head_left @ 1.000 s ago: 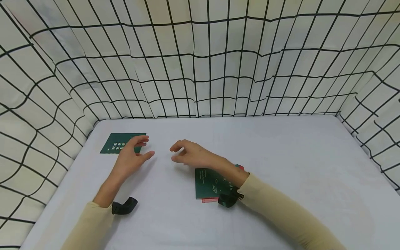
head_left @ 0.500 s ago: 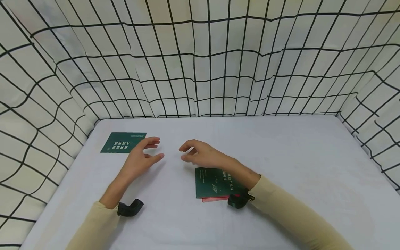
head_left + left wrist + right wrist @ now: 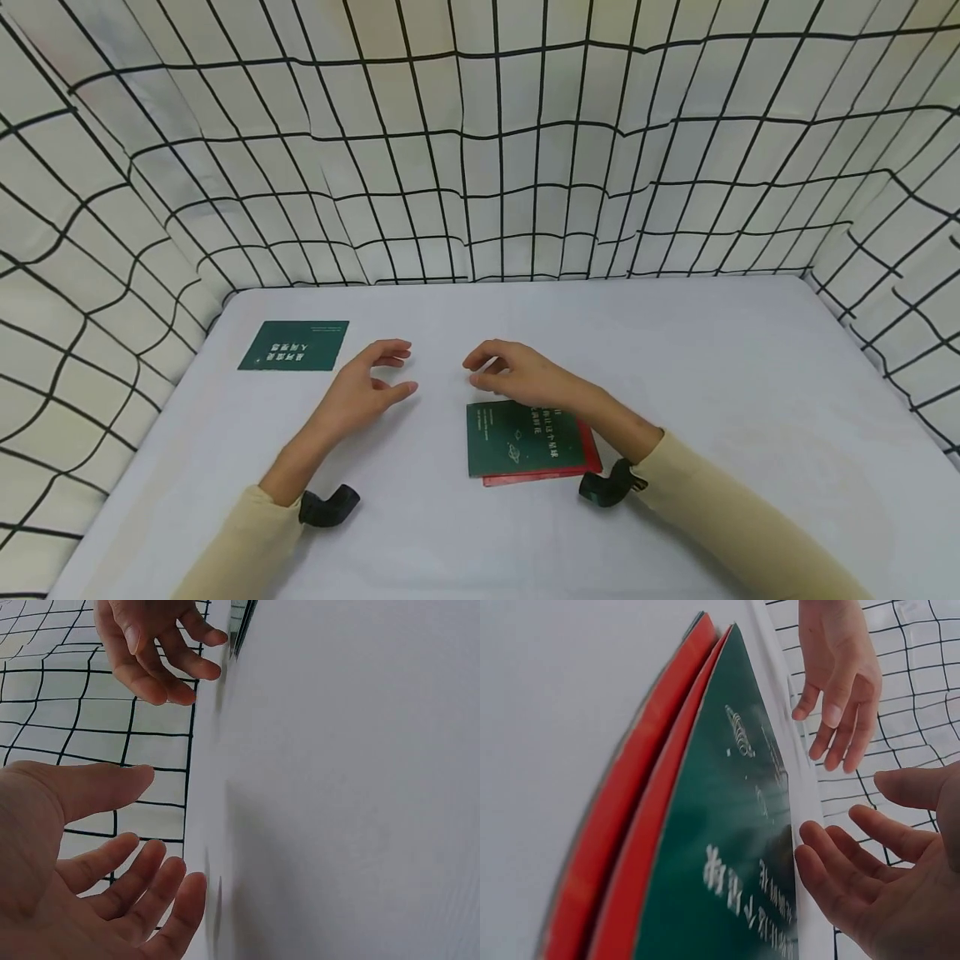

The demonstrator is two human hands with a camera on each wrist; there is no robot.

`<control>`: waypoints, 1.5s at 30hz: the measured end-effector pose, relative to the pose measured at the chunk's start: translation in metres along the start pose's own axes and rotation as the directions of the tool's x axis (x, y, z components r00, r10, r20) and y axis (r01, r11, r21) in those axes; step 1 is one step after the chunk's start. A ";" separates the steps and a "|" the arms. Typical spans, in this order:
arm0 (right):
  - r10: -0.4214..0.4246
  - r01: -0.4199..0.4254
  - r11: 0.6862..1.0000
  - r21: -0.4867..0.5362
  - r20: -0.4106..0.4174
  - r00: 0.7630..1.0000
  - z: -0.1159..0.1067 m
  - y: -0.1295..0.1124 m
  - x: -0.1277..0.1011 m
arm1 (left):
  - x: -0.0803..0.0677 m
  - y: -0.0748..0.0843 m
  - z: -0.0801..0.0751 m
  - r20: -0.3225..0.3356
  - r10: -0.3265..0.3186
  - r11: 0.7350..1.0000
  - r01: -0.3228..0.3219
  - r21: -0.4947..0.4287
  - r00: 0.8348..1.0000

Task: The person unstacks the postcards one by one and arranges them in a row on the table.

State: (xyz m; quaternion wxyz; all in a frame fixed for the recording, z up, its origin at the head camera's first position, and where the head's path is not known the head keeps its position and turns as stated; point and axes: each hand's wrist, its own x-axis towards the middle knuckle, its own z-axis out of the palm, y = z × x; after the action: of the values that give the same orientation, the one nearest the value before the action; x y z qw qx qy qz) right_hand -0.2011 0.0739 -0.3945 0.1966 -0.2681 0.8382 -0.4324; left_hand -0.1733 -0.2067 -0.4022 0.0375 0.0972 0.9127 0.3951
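Gridded white cloth walls in a pale table (image 3: 675, 375) on three sides, and we see both hands hovering over its middle, facing each other with a gap between them. Our left hand (image 3: 365, 390) is turned palm inward, fingers loosely spread and gently bent, gripping nothing — the left wrist view shows the fingers (image 3: 142, 885) relaxed in the air beside the tabletop. Our right hand (image 3: 517, 375) mirrors it, fingers slack and a little curled, also empty; it hangs just past the far edge of the green book (image 3: 519, 437).

That green book lies flat on a red book (image 3: 570, 473), the two stacked slightly askew so a red strip shows along the near and right edges (the right wrist view shows red covers fanned under the green one, so there may be more than one red layer — we cannot tell). We judge the stack sits close in so that it is within easy reach of the right hand.

A second green book (image 3: 294, 345) lies flat and alone at the far left, well apart from the stack and beyond the left fingertips.
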 end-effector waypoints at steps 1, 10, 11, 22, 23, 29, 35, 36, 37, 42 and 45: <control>0.000 0.000 1.000 -0.005 -0.006 1.000 -0.001 0.002 -0.002 | 0.000 0.000 0.002 0.004 0.003 1.000 -0.003 0.000 1.000; -0.004 0.003 1.000 -0.022 -0.031 1.000 -0.009 0.008 -0.016 | -0.002 0.007 0.014 0.049 0.004 1.000 -0.004 0.011 0.999; -0.005 0.004 1.000 -0.021 -0.032 0.999 -0.009 0.008 -0.017 | -0.002 0.008 0.015 0.053 0.004 1.000 -0.005 0.011 0.999; 0.008 -0.008 1.000 -0.008 -0.014 1.000 -0.014 0.011 -0.026 | -0.004 0.013 0.024 0.090 0.029 1.000 -0.030 0.010 0.995; 0.009 -0.009 1.000 -0.011 -0.015 1.000 -0.015 0.011 -0.026 | -0.004 0.013 0.025 0.094 0.033 0.999 -0.034 0.008 0.995; 0.026 -0.026 0.999 -0.022 -0.032 0.999 -0.017 0.012 -0.033 | -0.006 0.019 0.030 0.119 0.037 0.999 -0.039 0.018 0.992; 0.037 -0.039 0.999 -0.036 -0.042 0.998 -0.019 0.016 -0.039 | -0.007 0.023 0.036 0.138 0.042 0.999 -0.045 0.026 0.990; 0.037 -0.039 0.999 -0.037 -0.041 0.998 -0.019 0.016 -0.040 | -0.007 0.023 0.037 0.142 0.047 0.998 -0.052 0.026 0.989; 0.036 -0.038 0.998 -0.042 -0.039 0.999 -0.020 0.017 -0.041 | -0.007 0.024 0.037 0.146 0.055 0.998 -0.059 0.027 0.988; 0.024 -0.026 0.998 -0.057 -0.030 0.999 -0.024 0.019 -0.047 | -0.007 0.026 0.039 0.180 0.108 0.992 -0.119 0.051 0.978; 0.016 -0.018 0.998 -0.064 -0.019 1.000 -0.028 0.019 -0.050 | -0.009 0.028 0.040 0.198 0.129 0.988 -0.144 0.064 0.972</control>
State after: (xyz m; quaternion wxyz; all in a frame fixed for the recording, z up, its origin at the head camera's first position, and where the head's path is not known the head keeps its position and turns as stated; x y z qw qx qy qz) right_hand -0.1830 0.1312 -0.3897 0.1837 -0.2631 0.8557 -0.4060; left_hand -0.1548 -0.1612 -0.4090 0.0949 0.1988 0.9106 0.3497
